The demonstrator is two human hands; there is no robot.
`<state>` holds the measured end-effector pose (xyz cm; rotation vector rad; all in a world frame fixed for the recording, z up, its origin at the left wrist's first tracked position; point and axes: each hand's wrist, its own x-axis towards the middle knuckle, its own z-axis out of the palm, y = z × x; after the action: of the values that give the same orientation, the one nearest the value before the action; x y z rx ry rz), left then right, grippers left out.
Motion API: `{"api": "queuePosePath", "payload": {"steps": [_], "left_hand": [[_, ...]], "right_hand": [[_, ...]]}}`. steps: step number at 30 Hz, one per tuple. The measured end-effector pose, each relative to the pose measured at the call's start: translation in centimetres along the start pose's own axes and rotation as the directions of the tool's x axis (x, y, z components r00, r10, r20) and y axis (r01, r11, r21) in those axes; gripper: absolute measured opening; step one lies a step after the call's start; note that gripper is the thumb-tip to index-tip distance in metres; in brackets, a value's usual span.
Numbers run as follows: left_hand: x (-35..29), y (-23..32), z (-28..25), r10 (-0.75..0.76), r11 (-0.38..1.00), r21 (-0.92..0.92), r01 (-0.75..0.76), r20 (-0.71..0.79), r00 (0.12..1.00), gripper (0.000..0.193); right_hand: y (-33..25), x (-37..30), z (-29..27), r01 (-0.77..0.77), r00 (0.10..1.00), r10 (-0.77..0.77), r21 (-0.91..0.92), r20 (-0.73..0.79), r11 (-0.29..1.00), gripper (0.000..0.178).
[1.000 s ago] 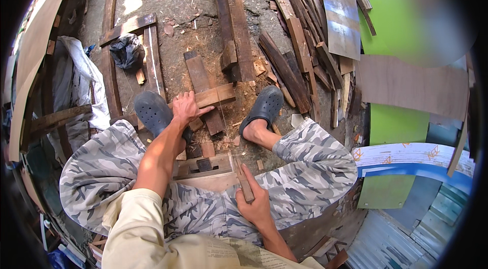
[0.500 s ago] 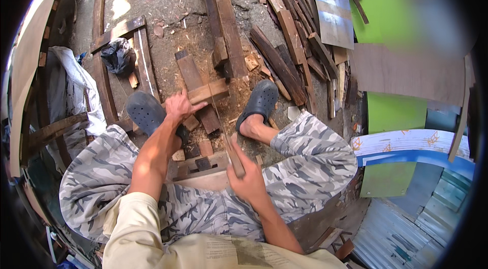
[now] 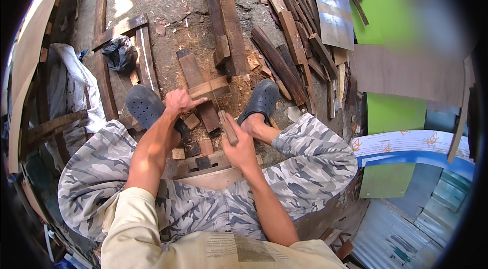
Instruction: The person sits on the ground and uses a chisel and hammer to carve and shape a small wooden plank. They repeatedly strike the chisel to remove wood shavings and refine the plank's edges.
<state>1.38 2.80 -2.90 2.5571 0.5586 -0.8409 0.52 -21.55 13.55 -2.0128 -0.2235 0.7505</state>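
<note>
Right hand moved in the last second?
Yes. The right hand, gripping a wooden handle, has gone forward, away from the body: it is now clearly closer to the crosswise wood piece.

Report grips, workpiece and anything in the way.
Left grip on light wood piece. Right grip closed around saw handle. Thin blade across that piece; extended left finger close beside it.

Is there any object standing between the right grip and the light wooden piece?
Nothing visible blocks it; only the tool's wooden handle and thin blade, held in the right grip, span the gap to the light wooden piece.
</note>
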Motion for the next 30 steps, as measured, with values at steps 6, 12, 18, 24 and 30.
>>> {"api": "queuePosePath", "payload": {"steps": [6, 12, 18, 24, 30], "left_hand": [[0.8, -1.0, -0.1, -0.021, 1.000, -0.009, 0.021, -0.013, 1.000, 0.110], [0.1, -1.0, 0.3, -0.029, 0.999, -0.028, 0.029, -0.011, 1.000, 0.109], [0.3, -1.1, 0.3, -0.016, 1.000, 0.011, 0.016, -0.014, 1.000, 0.110], [0.0, -0.9, 0.1, -0.016, 1.000, -0.001, 0.016, -0.038, 0.999, 0.112], [-0.3, -0.1, -0.6, -0.021, 0.999, 0.032, 0.020, 0.003, 1.000, 0.110]], "right_hand": [[-4.3, -8.1, -2.5, -0.061, 0.996, 0.062, -0.024, 0.060, 0.998, 0.072], [-3.5, -2.6, -1.2, -0.064, 0.997, 0.068, -0.087, 0.044, 0.994, 0.071], [-3.3, -4.2, -0.3, -0.097, 0.994, 0.098, -0.018, 0.047, 0.995, 0.069], [-3.2, -5.2, -1.6, 0.001, 1.000, -0.001, -0.031, -0.002, 1.000, 0.072], [-2.0, -0.7, 1.3, -0.141, 0.990, 0.141, -0.009, 0.007, 0.990, 0.070]]}}
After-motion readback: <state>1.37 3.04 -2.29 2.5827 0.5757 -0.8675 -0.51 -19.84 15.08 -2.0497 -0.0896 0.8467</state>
